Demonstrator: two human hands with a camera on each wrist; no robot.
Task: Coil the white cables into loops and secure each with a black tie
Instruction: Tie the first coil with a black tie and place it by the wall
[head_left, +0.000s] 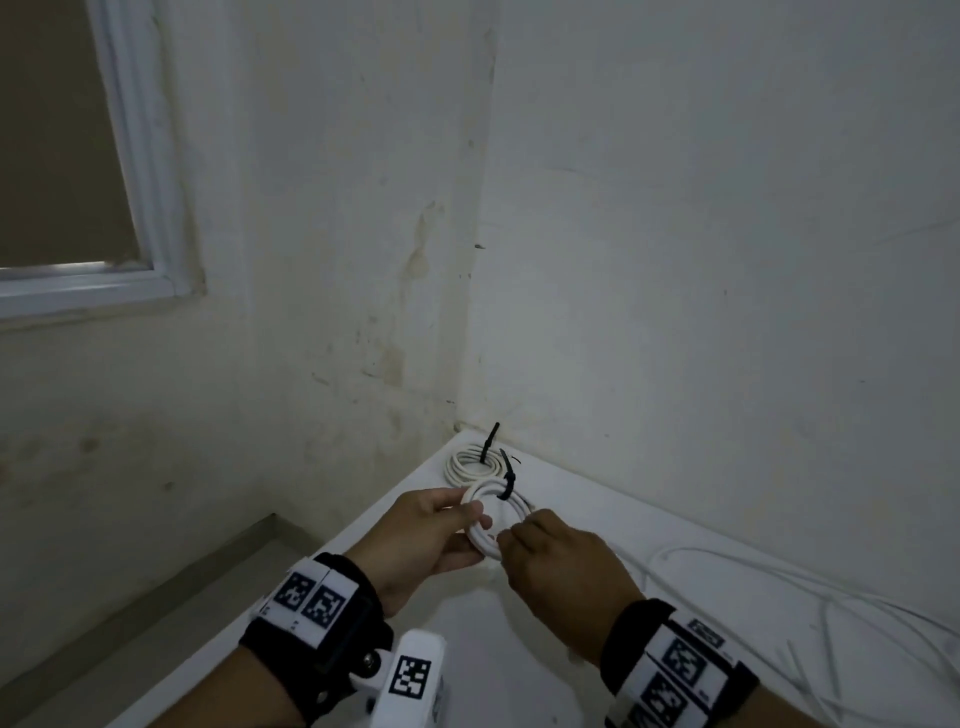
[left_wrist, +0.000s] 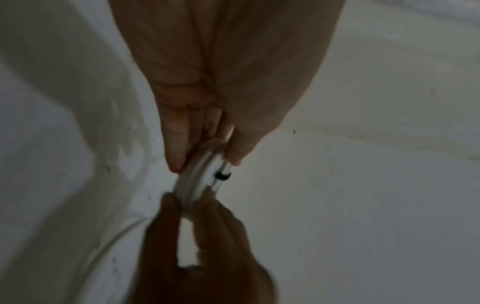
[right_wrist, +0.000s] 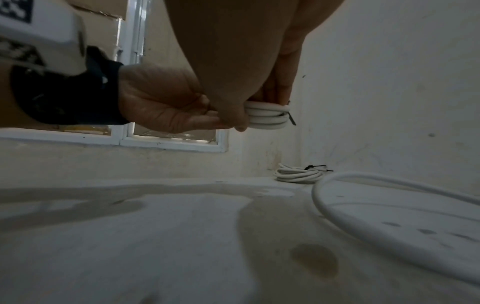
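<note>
Low in the frame, the right hand (head_left: 563, 569) and left hand (head_left: 428, 538) pinch opposite sides of a small round coil of white cable (head_left: 493, 519); its black plastic tie (head_left: 506, 478) points up-left.

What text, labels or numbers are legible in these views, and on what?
No readable words or numbers in any view.
Left wristband: black-and-white square code markers, patterns only; tiny print beside them too small to read.
Right wristband: same markers, small print blurred.
White camera block: one code marker, no text.
Coiled cable, black tie, walls: no print visible.
</note>
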